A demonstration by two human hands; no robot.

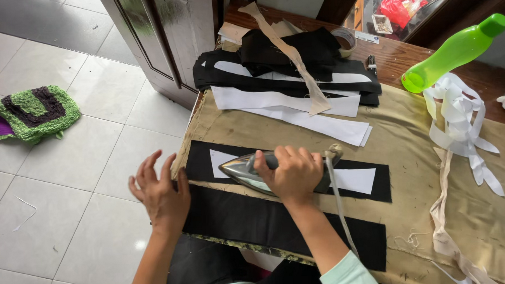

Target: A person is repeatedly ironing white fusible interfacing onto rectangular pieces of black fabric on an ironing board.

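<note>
1. The iron [253, 173] sits on a white strip [352, 179] over a black strip [377, 182] near the surface's [409, 136] front edge.
2. The right hand [293, 173] wraps its handle, pressing down.
3. The left hand [160, 191], fingers spread, steadies the cloth's left-edge end.
4. Spare strips [286, 73] wait at the back edge.

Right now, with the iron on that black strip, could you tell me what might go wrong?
1. The left hand rests at the strip's end, close to the iron's tip; a forward push could burn fingers.
2. The iron's cord trails across the nearer black strip and may drag it askew.
3. The white interfacing piece could shift or crease under the iron.
</note>
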